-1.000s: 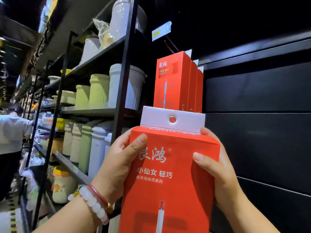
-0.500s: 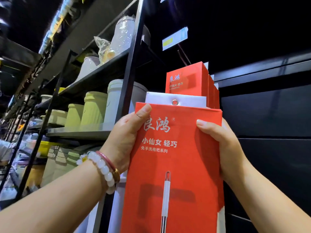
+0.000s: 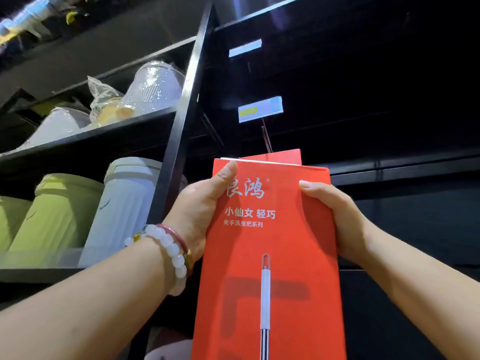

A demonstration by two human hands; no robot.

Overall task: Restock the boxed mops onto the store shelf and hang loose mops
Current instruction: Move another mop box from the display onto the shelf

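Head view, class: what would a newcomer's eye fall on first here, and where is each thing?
First the red box, upright in the centre foreground, gripped by the left hand and right hand on its sides. Next the bead bracelet on the left wrist. Then the green bins and white bin on the shelf at left.

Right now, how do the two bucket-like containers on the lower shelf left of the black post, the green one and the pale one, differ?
The green ribbed plastic container is lime-coloured; the pale grey-white ribbed plastic container is nearly white. The green one stands further left, away from the black metal shelf post; the pale one stands right beside it. The pale one's top reaches higher in the picture. Both are ribbed, lidded and on the same shelf.
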